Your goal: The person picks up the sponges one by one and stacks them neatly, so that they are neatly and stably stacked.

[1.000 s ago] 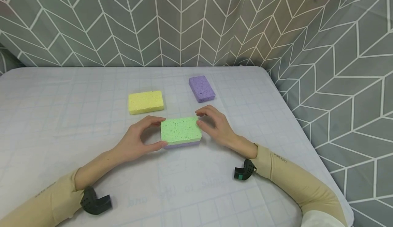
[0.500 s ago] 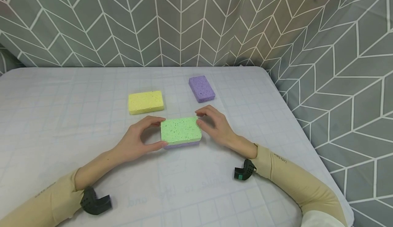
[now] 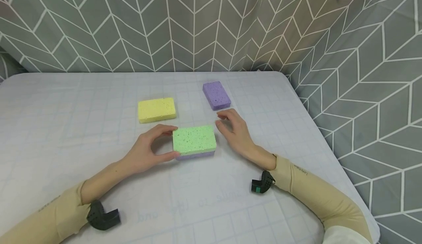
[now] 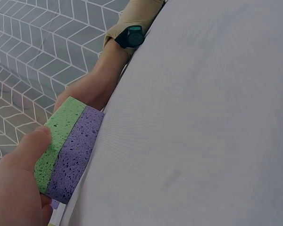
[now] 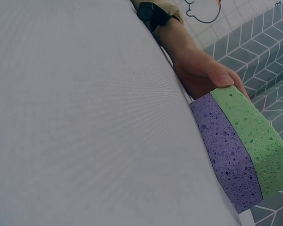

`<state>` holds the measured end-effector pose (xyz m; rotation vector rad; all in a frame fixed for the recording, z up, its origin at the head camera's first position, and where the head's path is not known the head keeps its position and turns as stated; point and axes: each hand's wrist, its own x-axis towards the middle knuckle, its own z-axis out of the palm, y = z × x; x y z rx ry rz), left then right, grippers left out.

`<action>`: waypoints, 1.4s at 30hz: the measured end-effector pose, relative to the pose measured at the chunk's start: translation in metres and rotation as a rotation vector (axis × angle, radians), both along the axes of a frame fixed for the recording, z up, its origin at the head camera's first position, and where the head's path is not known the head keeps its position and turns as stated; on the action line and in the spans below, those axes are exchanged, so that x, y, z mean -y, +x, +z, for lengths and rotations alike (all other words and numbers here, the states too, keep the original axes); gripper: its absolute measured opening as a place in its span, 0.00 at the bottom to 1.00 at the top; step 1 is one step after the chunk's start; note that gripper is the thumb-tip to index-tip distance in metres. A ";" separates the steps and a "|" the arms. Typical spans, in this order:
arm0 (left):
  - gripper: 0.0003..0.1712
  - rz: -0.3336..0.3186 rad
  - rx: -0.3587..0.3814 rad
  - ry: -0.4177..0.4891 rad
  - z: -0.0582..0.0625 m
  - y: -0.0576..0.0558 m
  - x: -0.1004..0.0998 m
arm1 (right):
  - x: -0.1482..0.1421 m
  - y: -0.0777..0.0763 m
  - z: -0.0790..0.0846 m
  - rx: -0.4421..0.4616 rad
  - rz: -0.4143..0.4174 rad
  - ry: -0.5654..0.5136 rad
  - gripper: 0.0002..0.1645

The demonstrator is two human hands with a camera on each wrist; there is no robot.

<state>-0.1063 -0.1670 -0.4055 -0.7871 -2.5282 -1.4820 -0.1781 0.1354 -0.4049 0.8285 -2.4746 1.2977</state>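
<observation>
A green sponge point(image 3: 194, 140) lies flat on top of a purple sponge point(image 3: 196, 155), and this two-layer stack sits on the white-covered table. My left hand point(image 3: 147, 149) grips the green sponge at its left end, thumb at the near edge and fingers at the far edge. In the left wrist view the thumb point(image 4: 35, 141) presses on the green layer, above the purple layer point(image 4: 76, 157). Just right of the stack, my right hand point(image 3: 235, 132) is apart from it, fingers loosely bent and holding nothing.
Behind the stack to the left lies a yellow sponge point(image 3: 156, 110). Another purple sponge point(image 3: 216, 95) lies farther back, beyond the right hand. A grey patterned curtain point(image 3: 181, 28) stands along the table's back and right edges.
My right hand has let go of the green sponge's right end and drawn slightly away to the right. My left hand and the sponges have stayed in place.
</observation>
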 end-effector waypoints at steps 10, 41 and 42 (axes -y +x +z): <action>0.41 0.002 0.006 -0.001 -0.002 0.000 -0.001 | -0.001 -0.004 0.000 0.052 -0.130 0.036 0.29; 0.40 0.005 -0.003 0.046 -0.002 -0.002 0.000 | 0.015 -0.043 0.003 0.151 -0.393 0.202 0.50; 0.40 0.005 -0.003 0.046 -0.003 -0.002 0.000 | 0.016 -0.044 0.003 0.151 -0.397 0.207 0.50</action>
